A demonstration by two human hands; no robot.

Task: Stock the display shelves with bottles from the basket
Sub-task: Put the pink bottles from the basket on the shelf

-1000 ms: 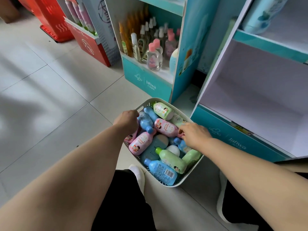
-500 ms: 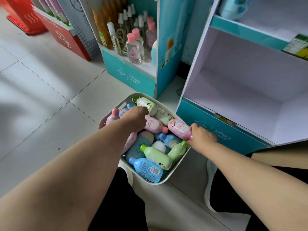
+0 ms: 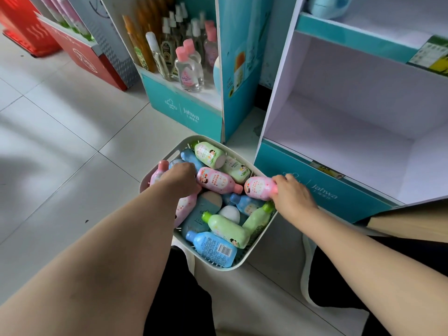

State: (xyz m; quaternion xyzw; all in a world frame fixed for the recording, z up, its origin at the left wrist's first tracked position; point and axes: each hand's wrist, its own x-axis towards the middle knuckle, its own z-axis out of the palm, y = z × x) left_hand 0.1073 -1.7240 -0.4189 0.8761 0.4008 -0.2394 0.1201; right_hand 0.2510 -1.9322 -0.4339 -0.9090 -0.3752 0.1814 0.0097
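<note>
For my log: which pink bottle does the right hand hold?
The pink bottle at the basket's right rim, in the right hand; other pink ones lie further left.

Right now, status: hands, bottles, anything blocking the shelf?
Right hand grips pink bottle at right edge of basket. Left hand among bottles in basket, grip hidden. Raised front lip of shelf in the path.

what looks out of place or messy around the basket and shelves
Nothing looks spilled or damaged. The bottles in the basket lie jumbled on their sides, unlike the upright ones on the left shelf, which seems normal for unsorted stock. Only a small dark speck marks the floor tiles.
</note>
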